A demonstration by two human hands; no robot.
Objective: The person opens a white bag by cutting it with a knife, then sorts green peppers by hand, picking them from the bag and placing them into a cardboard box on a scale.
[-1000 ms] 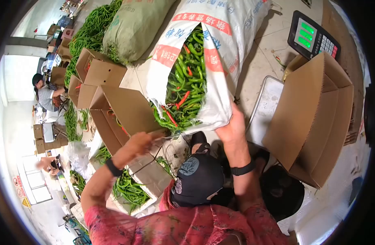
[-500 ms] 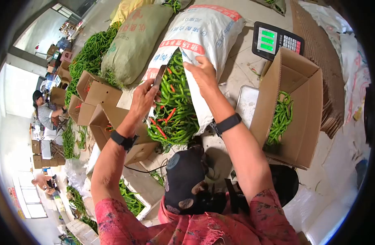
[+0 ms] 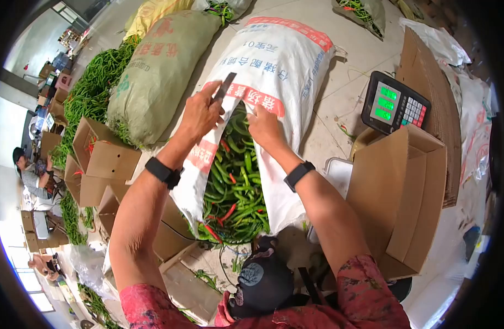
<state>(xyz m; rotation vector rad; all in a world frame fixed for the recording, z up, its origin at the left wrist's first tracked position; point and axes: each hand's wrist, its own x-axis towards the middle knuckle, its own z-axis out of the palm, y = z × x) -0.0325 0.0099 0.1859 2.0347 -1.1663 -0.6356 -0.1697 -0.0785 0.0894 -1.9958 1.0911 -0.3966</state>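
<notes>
Gripped in the left hand [image 3: 204,113]: one knife [image 3: 224,88], fingers curled round it, blade tip pointing away from the person above the white sack [image 3: 271,71]; right hand [image 3: 265,127], thumb and fingers pinching the right edge of that sack's long opening. White sack, printed in red and blue, lying on the floor [image 3: 331,109] before the person, green and some red peppers [image 3: 238,189] showing through the opening. Outward: at left, green sack [image 3: 159,77] and small cartons [image 3: 106,164]; at right, open carton [image 3: 372,189] and, just beyond it, lit scale [image 3: 395,103].
</notes>
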